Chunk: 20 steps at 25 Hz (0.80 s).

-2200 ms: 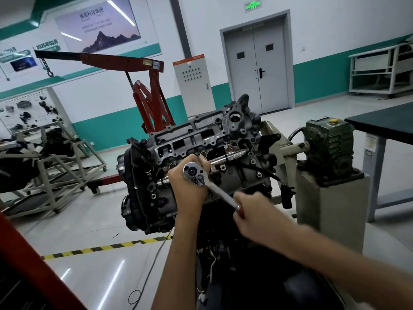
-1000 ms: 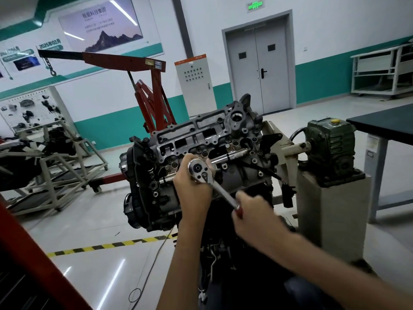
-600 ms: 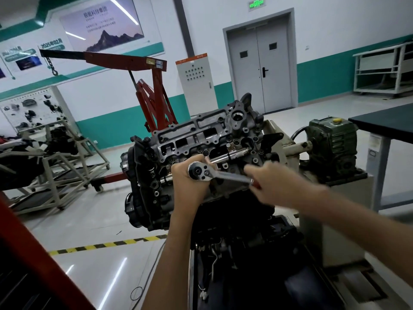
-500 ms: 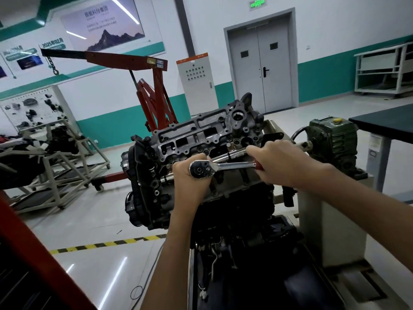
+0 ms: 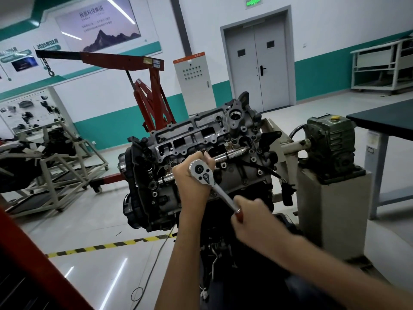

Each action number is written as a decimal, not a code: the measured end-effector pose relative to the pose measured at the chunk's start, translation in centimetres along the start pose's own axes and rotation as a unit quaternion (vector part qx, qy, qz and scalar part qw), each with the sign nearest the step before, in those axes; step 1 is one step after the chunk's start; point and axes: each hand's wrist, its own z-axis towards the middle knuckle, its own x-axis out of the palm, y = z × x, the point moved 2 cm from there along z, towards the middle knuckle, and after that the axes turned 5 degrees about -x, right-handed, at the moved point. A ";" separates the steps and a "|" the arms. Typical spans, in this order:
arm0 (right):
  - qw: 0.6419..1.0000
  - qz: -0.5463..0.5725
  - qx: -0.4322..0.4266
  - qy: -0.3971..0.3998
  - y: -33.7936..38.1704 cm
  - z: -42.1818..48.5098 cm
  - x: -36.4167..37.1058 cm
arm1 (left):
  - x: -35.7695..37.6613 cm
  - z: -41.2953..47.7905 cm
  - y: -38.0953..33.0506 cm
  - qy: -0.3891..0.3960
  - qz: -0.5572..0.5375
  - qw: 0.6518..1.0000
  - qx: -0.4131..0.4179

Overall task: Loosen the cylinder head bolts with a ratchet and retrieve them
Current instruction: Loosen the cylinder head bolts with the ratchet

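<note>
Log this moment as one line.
phase: ratcheting on cylinder head | left hand: holds ratchet at head | right hand: grips its handle, angled down-right

CAM head | I see through one wide-angle lens worn on the head | faces forward and down | cylinder head (image 5: pixel 201 135) near, centre frame | double door (image 5: pixel 257 61) and back wall (image 5: pixel 335 23) well apart behind it | verticals lean toward the edges | single view
</note>
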 end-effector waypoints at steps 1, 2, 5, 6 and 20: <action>0.996 -0.074 -0.044 0.021 -0.9 1.1 -2.2 | -0.4 0.1 -0.1 0.029 0.011 0.999 0.010; 0.985 -0.147 -0.080 0.046 -1.6 2.4 -4.6 | -0.7 0.2 -0.2 0.051 0.025 0.998 0.011; 0.933 -0.320 -0.162 0.035 -1.2 5.8 -9.3 | -0.9 0.4 -0.5 0.072 0.082 0.994 0.004; 0.928 -0.335 -0.162 0.028 -0.9 6.0 -9.3 | -1.0 0.3 -0.4 0.046 0.089 0.995 0.001; 0.985 -0.152 -0.074 0.045 -0.7 2.3 -4.2 | -1.4 0.2 -0.5 0.061 0.009 0.998 0.004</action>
